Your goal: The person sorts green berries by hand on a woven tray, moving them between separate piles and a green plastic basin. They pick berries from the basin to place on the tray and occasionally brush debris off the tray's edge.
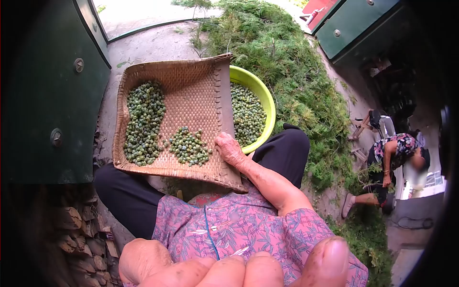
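My right fingers [223, 144] grip the brown woven tray [186, 103]; my left fingers' [224, 275] state I can't tell. Small green fruits [145, 119] lie there, others in the lime-green plastic basin [271, 110].

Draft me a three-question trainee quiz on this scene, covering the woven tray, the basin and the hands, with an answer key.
1. Multiple choice: which of the person's hands is on the edge of the woven tray?
a) left
b) right
c) neither

2. True or false: in this view, the tray partly covers the yellow-green basin.

3. Fill in: in the tray, the larger heap of small green pieces lies toward the ____ side of the picture.

Key: 1. b, the right hand; 2. true; 3. left.
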Tool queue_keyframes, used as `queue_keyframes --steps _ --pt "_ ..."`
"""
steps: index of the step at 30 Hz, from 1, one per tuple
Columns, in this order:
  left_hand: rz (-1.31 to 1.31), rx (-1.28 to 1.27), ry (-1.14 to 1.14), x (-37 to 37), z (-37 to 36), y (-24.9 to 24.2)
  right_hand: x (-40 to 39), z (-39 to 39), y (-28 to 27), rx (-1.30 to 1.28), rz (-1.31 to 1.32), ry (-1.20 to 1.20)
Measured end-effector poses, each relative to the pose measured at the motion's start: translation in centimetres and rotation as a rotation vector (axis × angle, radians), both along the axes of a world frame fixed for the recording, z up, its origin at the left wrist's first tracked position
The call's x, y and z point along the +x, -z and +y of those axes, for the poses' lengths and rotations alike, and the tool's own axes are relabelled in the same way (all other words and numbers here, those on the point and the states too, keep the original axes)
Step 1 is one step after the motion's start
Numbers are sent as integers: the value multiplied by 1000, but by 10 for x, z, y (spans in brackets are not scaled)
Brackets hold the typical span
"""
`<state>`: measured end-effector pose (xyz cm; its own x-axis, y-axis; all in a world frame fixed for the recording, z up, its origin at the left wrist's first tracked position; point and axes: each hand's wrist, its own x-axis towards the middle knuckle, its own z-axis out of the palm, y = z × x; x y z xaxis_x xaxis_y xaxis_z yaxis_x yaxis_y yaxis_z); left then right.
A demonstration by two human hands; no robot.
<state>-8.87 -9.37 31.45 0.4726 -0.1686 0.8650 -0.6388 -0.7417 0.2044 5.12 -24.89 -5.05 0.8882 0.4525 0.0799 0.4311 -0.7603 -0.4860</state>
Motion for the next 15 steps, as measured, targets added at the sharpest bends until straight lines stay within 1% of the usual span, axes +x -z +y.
queue_keyframes --steps 5,7,9,15 --pt "-94 -1 -79 -5 0 -1 3 0 8 11 -33 -13" --pt "162 90 19 -1 6 -7 -1 -1 7 17 -18 9" --pt "298 162 63 7 13 -10 -1 -1 8 13 -5 18" --pt "336 194 88 5 28 1 2 0 7 13 -1 20"
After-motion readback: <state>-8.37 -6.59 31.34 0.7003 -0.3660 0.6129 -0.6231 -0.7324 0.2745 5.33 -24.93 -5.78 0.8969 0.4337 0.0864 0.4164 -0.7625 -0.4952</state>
